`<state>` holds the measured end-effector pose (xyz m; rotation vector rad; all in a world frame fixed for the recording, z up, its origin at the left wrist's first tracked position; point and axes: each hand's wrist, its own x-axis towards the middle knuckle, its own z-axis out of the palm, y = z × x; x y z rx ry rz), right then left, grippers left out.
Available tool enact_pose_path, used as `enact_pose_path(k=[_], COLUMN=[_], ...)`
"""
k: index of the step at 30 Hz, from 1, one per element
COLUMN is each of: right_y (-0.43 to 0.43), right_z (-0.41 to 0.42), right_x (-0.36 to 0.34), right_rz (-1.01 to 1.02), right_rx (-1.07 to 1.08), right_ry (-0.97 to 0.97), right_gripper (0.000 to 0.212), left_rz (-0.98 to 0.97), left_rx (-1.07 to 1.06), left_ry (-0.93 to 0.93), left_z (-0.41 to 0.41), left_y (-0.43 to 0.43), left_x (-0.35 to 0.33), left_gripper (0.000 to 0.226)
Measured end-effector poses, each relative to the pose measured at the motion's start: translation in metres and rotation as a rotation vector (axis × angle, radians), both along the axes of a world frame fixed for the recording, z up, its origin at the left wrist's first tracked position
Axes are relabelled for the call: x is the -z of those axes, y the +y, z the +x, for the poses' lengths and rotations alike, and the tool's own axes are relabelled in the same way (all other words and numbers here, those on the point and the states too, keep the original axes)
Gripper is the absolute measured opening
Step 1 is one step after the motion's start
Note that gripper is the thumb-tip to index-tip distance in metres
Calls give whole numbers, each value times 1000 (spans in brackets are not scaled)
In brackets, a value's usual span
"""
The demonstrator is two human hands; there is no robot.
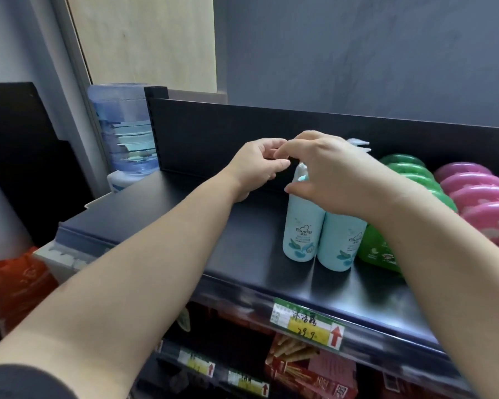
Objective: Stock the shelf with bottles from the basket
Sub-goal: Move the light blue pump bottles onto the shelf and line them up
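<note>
Gripping the neck of the pale blue bottle (301, 231), the right hand (326, 174) curls over its top. Left hand (255, 167) curled just left of that top. Can't tell if it's pinching anything.

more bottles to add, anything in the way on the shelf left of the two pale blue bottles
Nothing visible: the black shelf is bare left of the left pale blue pump bottle, whose neck the right hand holds; its twin and green bottles fill the right side.
</note>
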<state>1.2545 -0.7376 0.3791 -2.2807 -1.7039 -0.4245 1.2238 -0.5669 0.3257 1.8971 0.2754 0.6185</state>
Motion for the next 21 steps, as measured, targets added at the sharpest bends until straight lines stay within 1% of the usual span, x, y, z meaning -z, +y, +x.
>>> enact_pose_path(k=[3,5,8,10,15,18,21], right_y=[14,26,45,56,88,107,123], right_z=[-23,-38,-65,-85,-143,-182,-222], right_x=[13,25,46,61,106,140,176], right_rz=[-23,-47,-83,-110,-181,-222,-319], right_rx=[-99,-178,-269,-326,-465,-541,-562], right_ry=[20,45,69,76,99,87,79], right_gripper=[41,43,46,49,52,60,63], left_rz=[23,90,245,310,441,556,601], left_rx=[-178,-301,-495,-599,-793,-843,-823], left_ry=[-50,-82,-41,11,184,382,607], left_z=[-41,-78,-141,-185,-287,-346,-398], left_y=[7,7,5,5,10,16,20], left_x=[8,17,39,59,112,148,186], left_gripper=[32,26,28,31,36,41,48])
